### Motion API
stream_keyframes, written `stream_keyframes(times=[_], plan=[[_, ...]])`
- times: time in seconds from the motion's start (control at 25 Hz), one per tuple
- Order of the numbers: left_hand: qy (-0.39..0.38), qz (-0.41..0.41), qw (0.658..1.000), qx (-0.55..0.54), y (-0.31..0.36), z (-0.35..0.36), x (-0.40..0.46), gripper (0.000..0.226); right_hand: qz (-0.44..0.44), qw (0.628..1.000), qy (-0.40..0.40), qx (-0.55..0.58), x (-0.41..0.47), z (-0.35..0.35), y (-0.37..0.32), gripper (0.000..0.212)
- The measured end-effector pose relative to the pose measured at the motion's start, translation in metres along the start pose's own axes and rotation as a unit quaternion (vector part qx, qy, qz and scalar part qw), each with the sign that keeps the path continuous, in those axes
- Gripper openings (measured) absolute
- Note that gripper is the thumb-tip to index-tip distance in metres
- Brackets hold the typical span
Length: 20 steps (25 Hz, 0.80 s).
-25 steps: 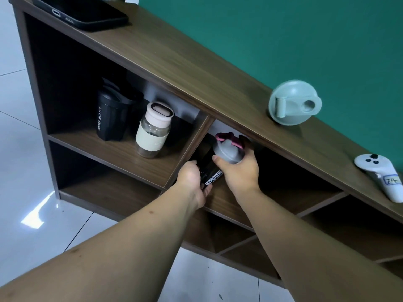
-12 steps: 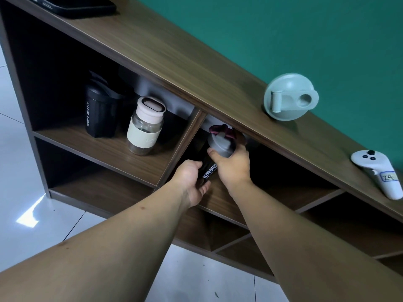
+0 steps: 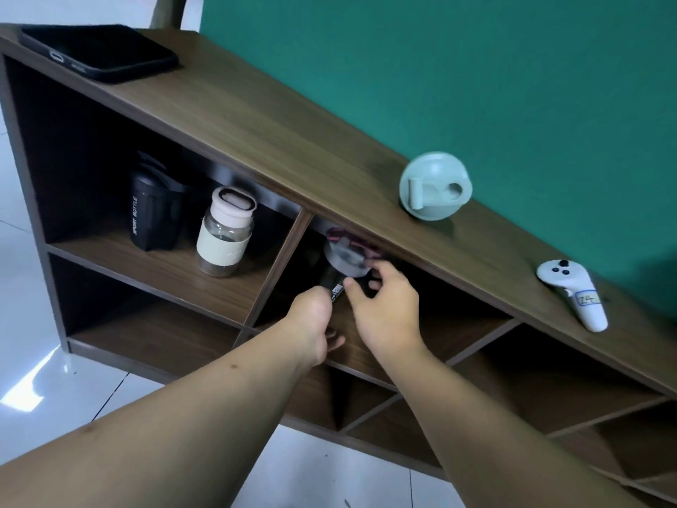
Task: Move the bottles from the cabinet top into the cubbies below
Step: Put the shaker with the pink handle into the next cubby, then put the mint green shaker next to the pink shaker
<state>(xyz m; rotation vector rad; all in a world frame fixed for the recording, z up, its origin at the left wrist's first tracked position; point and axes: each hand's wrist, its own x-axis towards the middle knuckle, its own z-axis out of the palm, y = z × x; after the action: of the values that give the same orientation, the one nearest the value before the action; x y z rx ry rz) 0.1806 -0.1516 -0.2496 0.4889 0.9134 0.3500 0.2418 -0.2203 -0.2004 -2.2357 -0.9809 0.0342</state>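
While both hands reach in, dark shaker bottle with grey lid (image 3: 339, 267) stands in upper middle cubby (image 3: 458, 324).
Left hand (image 3: 311, 317) wraps its body below; right hand (image 3: 384, 309) fingers loosened beside lid. Probably light, rigid, smooth plastic: grip mid-body.

I see a dark shaker bottle (image 3: 335, 278) with grey lid and pink flip cap, tilted inside the upper middle cubby (image 3: 458, 324). A black sport bottle (image 3: 154, 214) and a clear cream-sleeved bottle (image 3: 223, 236) stand upright in the left cubby (image 3: 146, 265).
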Motion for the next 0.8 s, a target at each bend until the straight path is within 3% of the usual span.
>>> stream_keyframes(times=[0.12, 0.2, 0.32, 0.44, 0.52, 0.64, 0.8], plan=[[-0.077, 0.009, 0.997, 0.011, -0.003, 0.016, -0.043, 0.043, -0.062, 0.997, 0.025, 0.047, -0.02, -0.046, -0.028, 0.014], [-0.109, 0.013, 0.994, -0.005, 0.004, 0.026, -0.077, 0.042, -0.102, 0.991, 0.082, 0.034, -0.021, -0.08, -0.048, 0.01], [-0.159, 0.023, 0.986, -0.053, 0.025, 0.037, -0.116, 0.039, -0.131, 0.979, 0.144, -0.062, 0.001, -0.108, -0.062, 0.037], [-0.204, 0.024, 0.974, -0.095, 0.051, 0.042, -0.133, 0.041, -0.095, 0.967, 0.076, -0.225, 0.039, -0.113, -0.067, 0.081], [-0.205, 0.018, 0.974, -0.094, 0.061, 0.044, -0.132, 0.046, -0.096, 0.942, 0.035, -0.32, 0.067, -0.112, -0.068, 0.1], [-0.192, -0.01, 0.978, -0.082, 0.062, 0.047, -0.123, 0.049, -0.071, 0.927, -0.001, -0.368, 0.101, -0.104, -0.067, 0.106], [-0.187, -0.035, 0.978, -0.081, 0.064, 0.05, -0.117, 0.049, -0.057, 0.933, 0.035, -0.352, 0.117, -0.09, -0.065, 0.086]])
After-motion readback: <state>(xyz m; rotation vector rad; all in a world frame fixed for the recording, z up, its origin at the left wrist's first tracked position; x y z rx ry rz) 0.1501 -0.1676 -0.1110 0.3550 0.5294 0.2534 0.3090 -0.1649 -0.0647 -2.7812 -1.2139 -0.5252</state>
